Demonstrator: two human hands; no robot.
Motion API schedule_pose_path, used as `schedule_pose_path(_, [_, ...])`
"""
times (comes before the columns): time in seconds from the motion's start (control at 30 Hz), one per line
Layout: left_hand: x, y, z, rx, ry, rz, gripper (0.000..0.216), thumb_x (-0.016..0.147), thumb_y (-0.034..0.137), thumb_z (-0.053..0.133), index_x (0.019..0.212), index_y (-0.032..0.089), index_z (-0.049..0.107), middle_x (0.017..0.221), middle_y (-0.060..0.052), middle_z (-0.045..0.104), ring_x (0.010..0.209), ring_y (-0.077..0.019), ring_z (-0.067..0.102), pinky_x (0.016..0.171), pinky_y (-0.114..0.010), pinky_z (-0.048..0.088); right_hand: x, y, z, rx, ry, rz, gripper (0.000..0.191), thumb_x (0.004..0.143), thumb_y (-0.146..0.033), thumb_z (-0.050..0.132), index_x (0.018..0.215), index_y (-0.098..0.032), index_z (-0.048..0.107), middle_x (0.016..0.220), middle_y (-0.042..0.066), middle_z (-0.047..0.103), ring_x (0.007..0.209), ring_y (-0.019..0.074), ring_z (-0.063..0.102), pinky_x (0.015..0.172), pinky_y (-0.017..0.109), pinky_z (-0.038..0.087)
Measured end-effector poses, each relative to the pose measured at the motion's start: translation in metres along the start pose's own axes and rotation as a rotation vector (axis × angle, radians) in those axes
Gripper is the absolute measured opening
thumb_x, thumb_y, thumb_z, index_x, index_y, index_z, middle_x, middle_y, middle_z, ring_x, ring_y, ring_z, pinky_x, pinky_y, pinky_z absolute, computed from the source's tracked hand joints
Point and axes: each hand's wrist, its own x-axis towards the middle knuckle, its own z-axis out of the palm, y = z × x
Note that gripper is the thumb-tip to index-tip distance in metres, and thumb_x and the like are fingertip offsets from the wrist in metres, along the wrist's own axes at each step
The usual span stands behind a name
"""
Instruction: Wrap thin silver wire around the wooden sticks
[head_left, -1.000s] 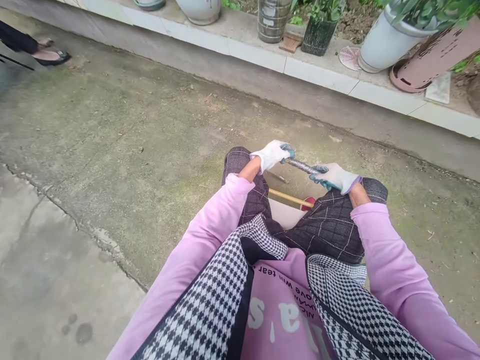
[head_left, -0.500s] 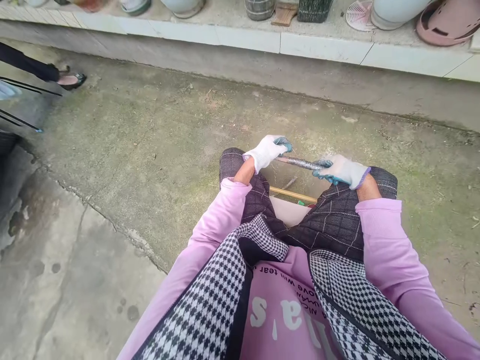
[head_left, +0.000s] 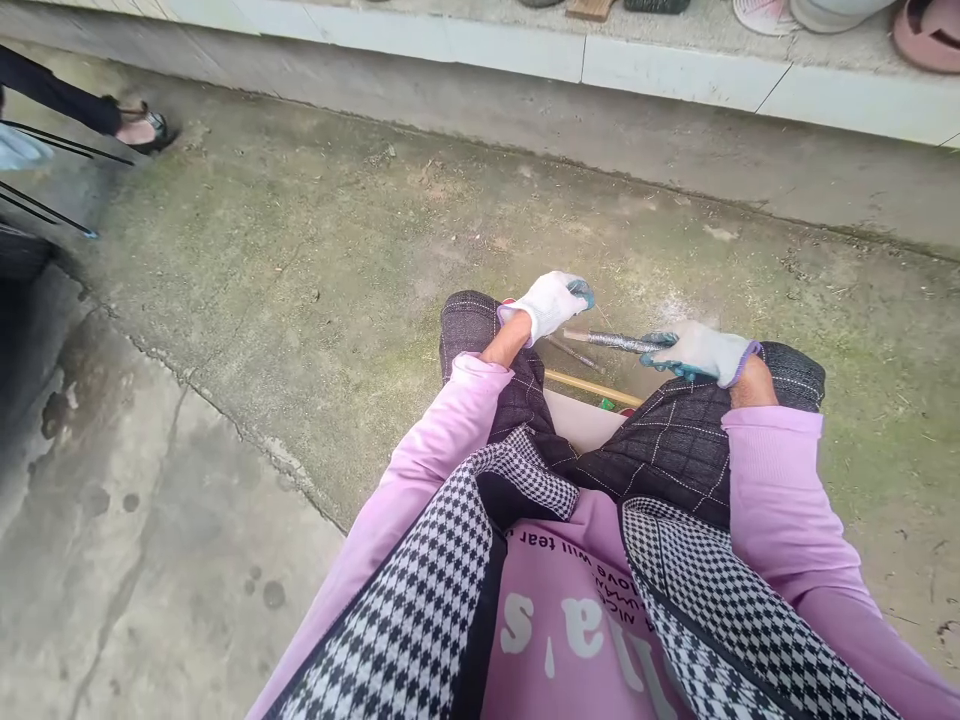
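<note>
My right hand, in a white glove with blue-green palm and fingertips, grips a short stick with a silvery, wrapped-looking surface and a bare brownish end. The stick points left, nearly level, above the gap between my knees. My left hand, gloved the same way, is just up and left of that bare end, apart from it. Its fingers are curled together; a faint thin strand shows near the fingertips, but what they hold is unclear. Below lie a thin dark stick, a yellow rod and a small green piece.
A pale flat surface shows between my thighs. Ahead runs a low tiled ledge with pots and a pink planter. At left are another person's foot and thin black legs of some stand. The concrete floor is mossy.
My left hand has come off the stick's left end, leaving that bare end exposed. My right hand still holds the stick. The view has tilted down slightly, so less of the ledge shows.
</note>
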Motion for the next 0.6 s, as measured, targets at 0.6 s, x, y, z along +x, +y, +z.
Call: schedule_pose_path(0.6, [-0.014, 0.004, 0.041, 0.035, -0.315, -0.057, 0.022, 0.1, 0.006, 0.076, 0.087, 0.021, 0.084, 0.073, 0.006, 0.069, 0.072, -0.0124, 0.057, 0.077, -0.026, 0.049, 0.032, -0.023, 0.021, 0.04, 0.362, 0.016, 0.022, 0.088, -0.041, 0.094, 0.101, -0.026, 0.085, 0.073, 0.003, 0.073, 0.079, 0.0277, 0.073, 0.068, 0.034, 0.054])
